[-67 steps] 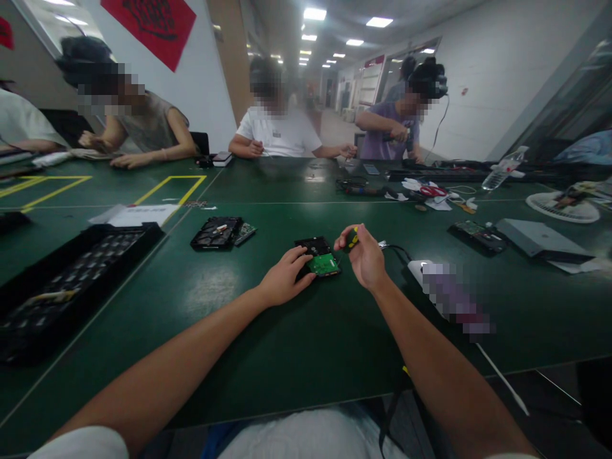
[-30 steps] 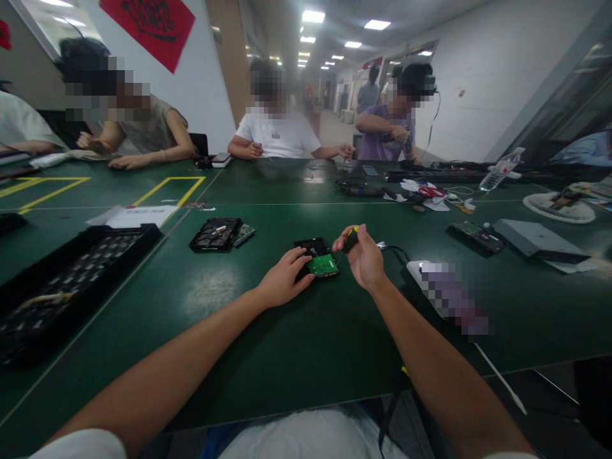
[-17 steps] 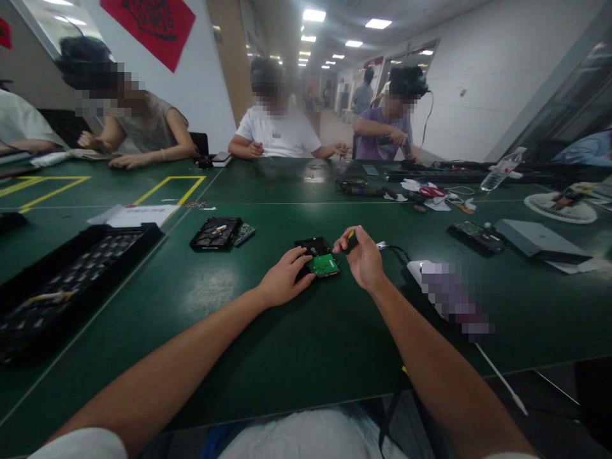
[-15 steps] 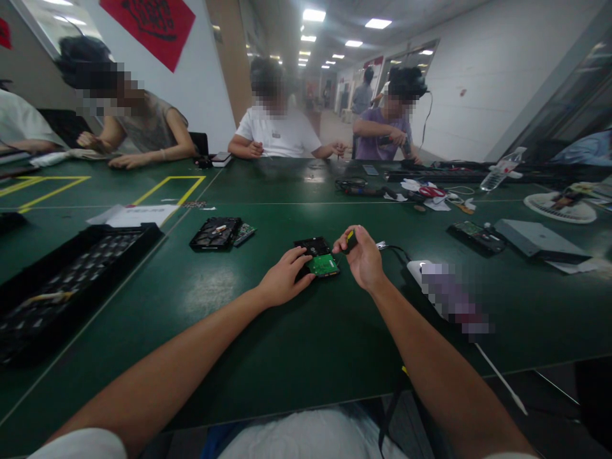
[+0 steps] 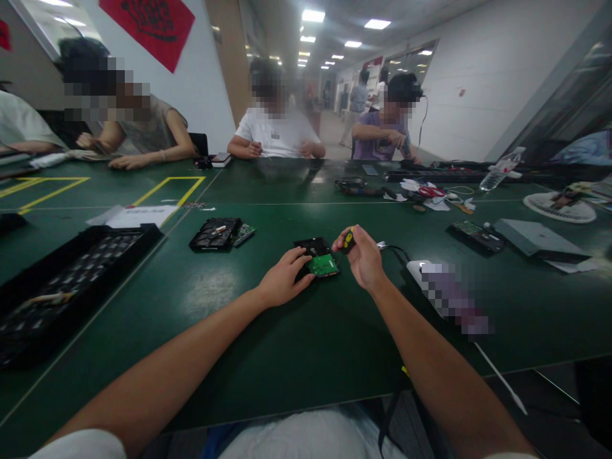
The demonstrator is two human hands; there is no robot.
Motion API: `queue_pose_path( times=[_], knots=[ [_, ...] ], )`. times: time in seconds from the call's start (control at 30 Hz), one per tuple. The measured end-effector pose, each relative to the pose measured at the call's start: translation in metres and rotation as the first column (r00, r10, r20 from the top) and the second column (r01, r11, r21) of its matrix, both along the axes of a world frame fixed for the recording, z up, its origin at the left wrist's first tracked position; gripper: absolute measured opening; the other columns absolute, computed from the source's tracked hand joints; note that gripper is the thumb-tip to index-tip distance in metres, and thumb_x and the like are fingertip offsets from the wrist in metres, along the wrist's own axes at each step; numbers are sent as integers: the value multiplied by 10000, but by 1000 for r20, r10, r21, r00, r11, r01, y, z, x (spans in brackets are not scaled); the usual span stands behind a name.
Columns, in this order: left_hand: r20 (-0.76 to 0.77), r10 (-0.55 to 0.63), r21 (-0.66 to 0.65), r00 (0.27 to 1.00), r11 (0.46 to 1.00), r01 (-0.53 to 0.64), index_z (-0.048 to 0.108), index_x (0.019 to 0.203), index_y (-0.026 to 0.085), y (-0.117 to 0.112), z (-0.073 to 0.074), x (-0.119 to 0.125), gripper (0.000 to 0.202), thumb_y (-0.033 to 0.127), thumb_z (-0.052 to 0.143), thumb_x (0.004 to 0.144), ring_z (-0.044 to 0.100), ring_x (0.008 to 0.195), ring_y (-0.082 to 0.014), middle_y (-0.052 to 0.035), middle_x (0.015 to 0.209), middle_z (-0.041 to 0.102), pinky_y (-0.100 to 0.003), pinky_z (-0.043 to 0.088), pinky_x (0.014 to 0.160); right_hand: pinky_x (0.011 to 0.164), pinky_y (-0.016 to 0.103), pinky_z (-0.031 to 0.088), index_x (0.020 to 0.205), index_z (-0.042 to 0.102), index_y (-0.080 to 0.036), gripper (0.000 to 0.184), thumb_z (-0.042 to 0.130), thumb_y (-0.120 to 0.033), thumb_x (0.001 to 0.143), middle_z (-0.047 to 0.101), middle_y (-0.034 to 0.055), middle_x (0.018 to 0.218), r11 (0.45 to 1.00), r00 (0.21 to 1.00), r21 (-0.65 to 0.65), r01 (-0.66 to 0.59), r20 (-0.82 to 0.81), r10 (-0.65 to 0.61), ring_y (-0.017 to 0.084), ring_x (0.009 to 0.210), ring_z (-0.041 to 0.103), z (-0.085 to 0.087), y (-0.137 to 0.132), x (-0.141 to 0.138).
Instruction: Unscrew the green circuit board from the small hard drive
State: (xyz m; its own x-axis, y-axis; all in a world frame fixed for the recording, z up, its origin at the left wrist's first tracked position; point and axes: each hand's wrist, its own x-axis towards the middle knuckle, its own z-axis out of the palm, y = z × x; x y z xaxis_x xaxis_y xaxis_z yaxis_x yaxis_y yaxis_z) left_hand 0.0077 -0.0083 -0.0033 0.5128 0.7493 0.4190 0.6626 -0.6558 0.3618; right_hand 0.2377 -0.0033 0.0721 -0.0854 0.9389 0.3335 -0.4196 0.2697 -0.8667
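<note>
On the green table in front of me lies a hard drive (image 5: 325,265), its black casing and green circuit board facing up. My left hand (image 5: 284,278) grips its left side, with the thumb at the near edge and the fingers over the top. A screwdriver (image 5: 349,240) with a black and yellow handle is held in my right hand (image 5: 365,258), fingers curled round the handle. Its thin shaft slants down toward the right side of the circuit board. I cannot make out where the tip touches.
Left of the drive lie a black drive casing (image 5: 216,234) and a loose circuit board (image 5: 245,233). A long black tray (image 5: 71,280) stands at far left. To the right are another drive (image 5: 475,236), a grey metal box (image 5: 540,241) and a white power strip (image 5: 425,280). Several people sit opposite.
The screwdriver handle has turned in my right hand; its yellow markings now face differently. My left hand and the hard drive stay in place. Across the table, a person's hand has drawn inward.
</note>
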Motion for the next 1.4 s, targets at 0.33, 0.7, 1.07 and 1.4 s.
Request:
queue_pose_path(
  times=[0.33, 0.7, 1.07, 1.4],
  knots=[
    [17, -2, -8, 1000, 1000, 2, 569, 1437, 207, -1, 1, 0, 509, 472, 592, 1004, 436, 1484, -343, -159, 1554, 496, -569, 440, 1203, 746, 346, 530, 893, 665, -228, 446, 540, -649, 974, 632, 3, 731, 1000, 1000, -13, -27, -1, 27, 178, 730, 639, 0, 1, 1],
    [0, 9, -15, 1000, 1000, -9, 562, 1442, 189, -2, 2, 1, 522, 464, 595, 1000, 436, 1482, -347, -169, 1550, 499, -562, 431, 1211, 748, 309, 509, 898, 615, -241, 293, 729, -510, 909, 656, -26, 794, 1000, 1000, 7, -6, 19, 6, 151, 737, 636, -5, 0, 1],
    [8, 3, -6, 1000, 1000, -3, 563, 1439, 186, -2, 2, 1, 517, 460, 598, 1002, 438, 1480, -355, -178, 1546, 502, -582, 443, 1195, 772, 334, 516, 919, 704, -218, 387, 562, -570, 993, 664, 18, 770, 996, 996, -1, -93, 14, 93, 175, 749, 642, -3, 0, 2],
    [7, 2, -2, 1000, 1000, -2, 567, 1435, 169, -2, 1, 1, 525, 469, 594, 1004, 438, 1481, -347, -182, 1539, 504, -557, 435, 1208, 738, 342, 507, 945, 660, -234, 390, 568, -611, 974, 642, 6, 747, 992, 992, -23, -121, 26, 122, 186, 733, 639, -4, -2, -1]
  ],
)
